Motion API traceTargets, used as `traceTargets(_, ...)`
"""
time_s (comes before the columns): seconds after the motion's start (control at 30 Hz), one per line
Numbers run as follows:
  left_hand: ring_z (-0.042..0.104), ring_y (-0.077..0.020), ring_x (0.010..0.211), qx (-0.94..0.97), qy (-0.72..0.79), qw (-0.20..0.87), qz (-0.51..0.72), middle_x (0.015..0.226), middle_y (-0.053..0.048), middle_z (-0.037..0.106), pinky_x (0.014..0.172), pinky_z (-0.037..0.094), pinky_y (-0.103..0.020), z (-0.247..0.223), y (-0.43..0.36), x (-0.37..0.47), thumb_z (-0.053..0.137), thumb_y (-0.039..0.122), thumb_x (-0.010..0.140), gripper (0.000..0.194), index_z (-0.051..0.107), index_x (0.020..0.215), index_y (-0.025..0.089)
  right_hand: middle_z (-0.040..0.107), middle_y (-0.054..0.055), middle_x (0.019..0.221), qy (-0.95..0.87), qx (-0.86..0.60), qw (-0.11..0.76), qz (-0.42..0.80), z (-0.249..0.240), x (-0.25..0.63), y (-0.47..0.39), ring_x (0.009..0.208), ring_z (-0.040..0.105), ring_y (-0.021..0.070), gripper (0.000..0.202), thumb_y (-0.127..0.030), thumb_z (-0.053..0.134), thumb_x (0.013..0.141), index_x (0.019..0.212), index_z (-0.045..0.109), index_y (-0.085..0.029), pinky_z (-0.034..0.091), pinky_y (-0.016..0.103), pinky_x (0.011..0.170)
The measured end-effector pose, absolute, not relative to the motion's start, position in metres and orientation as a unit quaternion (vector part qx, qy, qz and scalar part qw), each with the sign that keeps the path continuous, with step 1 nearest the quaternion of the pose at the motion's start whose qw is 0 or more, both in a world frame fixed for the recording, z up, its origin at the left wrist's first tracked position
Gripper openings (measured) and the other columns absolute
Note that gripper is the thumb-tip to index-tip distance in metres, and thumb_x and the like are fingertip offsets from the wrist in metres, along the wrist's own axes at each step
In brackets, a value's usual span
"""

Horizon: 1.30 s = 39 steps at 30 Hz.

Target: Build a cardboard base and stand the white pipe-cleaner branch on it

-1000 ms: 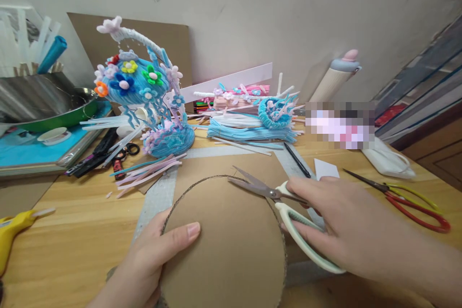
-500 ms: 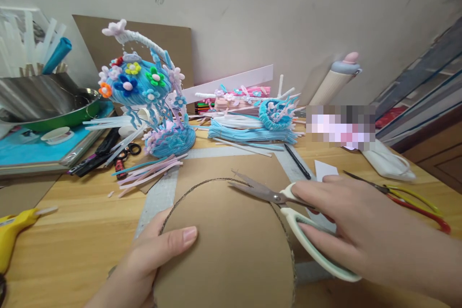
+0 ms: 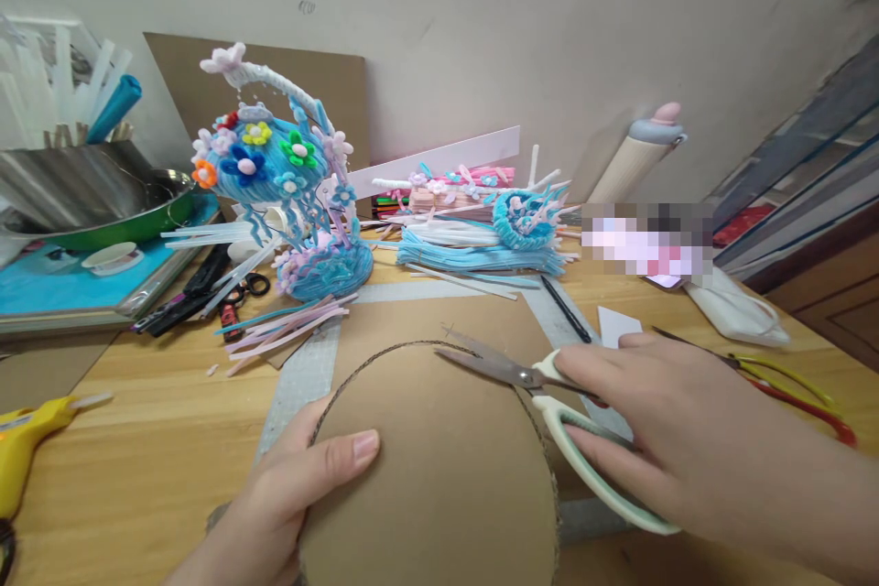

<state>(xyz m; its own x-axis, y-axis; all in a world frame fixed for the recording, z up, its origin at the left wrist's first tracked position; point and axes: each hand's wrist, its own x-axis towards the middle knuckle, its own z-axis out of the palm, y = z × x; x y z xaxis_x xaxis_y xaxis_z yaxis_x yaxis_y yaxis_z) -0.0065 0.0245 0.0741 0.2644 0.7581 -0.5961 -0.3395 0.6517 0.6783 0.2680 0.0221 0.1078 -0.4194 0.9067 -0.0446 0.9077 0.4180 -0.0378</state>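
Note:
A rounded piece of brown cardboard (image 3: 432, 467) with a rough cut edge fills the lower middle. My left hand (image 3: 309, 476) grips its left edge, thumb on top and fingers beneath. In my right hand (image 3: 679, 439) is a pair of scissors (image 3: 526, 377) with pale green handles, the fingers through the loops. The blades are slightly parted and straddle the cardboard's top right edge. Under the piece lies a flat cardboard sheet (image 3: 412, 316) on a grey cutting mat (image 3: 288, 403). The lower ends of the cardboard are out of view.
A pipe-cleaner lamp with flowers (image 3: 275, 165) stands at the back left. Bundles of blue pipe cleaners (image 3: 473, 256) lie behind the mat. A yellow glue gun (image 3: 27, 439) sits at far left. Red-and-yellow-handled pliers (image 3: 789, 389) and a black pen (image 3: 567, 311) lie on the right.
The scissor blades have closed a little on the cardboard edge. Both hands keep nearly the same place, and the view has shifted very slightly.

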Motion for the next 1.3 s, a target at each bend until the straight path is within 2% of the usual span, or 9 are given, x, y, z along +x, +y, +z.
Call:
traceTargets(0.17, 0.07, -0.0377, 0.079, 0.211, 0.488, 0.772, 0.349, 0.092, -0.013, 0.075, 0.063, 0.055, -0.044, 0.076, 0.026, -0.008, 0.076, 0.023, 0.056, 0.081, 0.046, 0.131, 0.019, 0.058, 0.0, 0.069, 0.852, 0.523, 0.006, -0.026, 0.111, 0.269, 0.022, 0.063, 0.053, 0.0242, 0.01, -0.032, 0.05, 0.082, 0.076, 0.048, -0.025, 0.028, 0.031, 0.057)
traceTargets(0.37, 0.07, -0.037, 0.076, 0.216, 0.488, 0.77, 0.349, 0.09, -0.013, 0.075, 0.06, 0.055, -0.042, 0.078, 0.026, -0.008, 0.077, 0.024, 0.055, 0.072, 0.055, 0.124, 0.021, 0.056, 0.0, 0.065, 0.863, 0.506, -0.009, -0.004, 0.111, 0.272, 0.018, 0.058, 0.051, 0.0228, 0.013, -0.032, 0.054, 0.081, 0.073, 0.046, -0.025, 0.025, 0.029, 0.053)
traceTargets(0.47, 0.07, -0.0367, 0.077, 0.219, 0.476, 0.772, 0.36, 0.092, -0.011, 0.075, 0.063, 0.055, -0.042, 0.08, 0.024, -0.008, 0.077, 0.024, 0.055, 0.069, 0.057, 0.122, 0.023, 0.056, 0.0, 0.065, 0.867, 0.499, -0.015, 0.004, 0.11, 0.273, 0.017, 0.058, 0.051, 0.0224, 0.013, -0.031, 0.054, 0.081, 0.072, 0.046, -0.025, 0.025, 0.029, 0.053)
traceTargets(0.63, 0.07, -0.033, 0.081, 0.204, 0.479, 0.779, 0.349, 0.093, -0.01, 0.075, 0.07, 0.055, -0.04, 0.083, 0.023, -0.008, 0.073, 0.022, 0.062, 0.071, 0.05, 0.129, 0.02, 0.056, 0.0, 0.065, 0.873, 0.487, -0.009, 0.008, 0.111, 0.274, 0.016, 0.057, 0.05, 0.0221, 0.013, -0.031, 0.053, 0.081, 0.073, 0.046, -0.025, 0.025, 0.03, 0.053)
traceTargets(1.03, 0.07, -0.0325, 0.082, 0.193, 0.471, 0.787, 0.348, 0.091, -0.007, 0.076, 0.067, 0.055, -0.039, 0.08, 0.023, -0.008, 0.069, 0.021, 0.064, 0.062, 0.055, 0.125, 0.021, 0.056, 0.001, 0.065, 0.873, 0.488, 0.024, -0.007, 0.112, 0.277, 0.014, 0.058, 0.052, 0.0224, 0.014, -0.031, 0.049, 0.085, 0.073, 0.045, -0.024, 0.026, 0.03, 0.053)
traceTargets(1.2, 0.072, -0.0274, 0.073, 0.201, 0.441, 0.807, 0.337, 0.077, -0.005, 0.076, 0.06, 0.055, -0.031, 0.074, 0.028, -0.012, 0.066, 0.015, 0.068, 0.054, 0.059, 0.121, 0.018, 0.056, 0.0, 0.065, 0.875, 0.484, 0.022, 0.003, 0.11, 0.279, 0.015, 0.058, 0.052, 0.0222, 0.013, -0.031, 0.051, 0.084, 0.075, 0.045, -0.025, 0.026, 0.03, 0.053)
traceTargets(1.3, 0.072, -0.0279, 0.071, 0.204, 0.433, 0.814, 0.328, 0.076, -0.003, 0.077, 0.058, 0.056, -0.032, 0.073, 0.03, -0.013, 0.066, 0.014, 0.069, 0.053, 0.06, 0.122, 0.02, 0.056, 0.0, 0.065, 0.882, 0.471, 0.02, 0.007, 0.11, 0.28, 0.016, 0.057, 0.052, 0.0221, 0.013, -0.031, 0.05, 0.085, 0.075, 0.046, -0.025, 0.027, 0.031, 0.052)
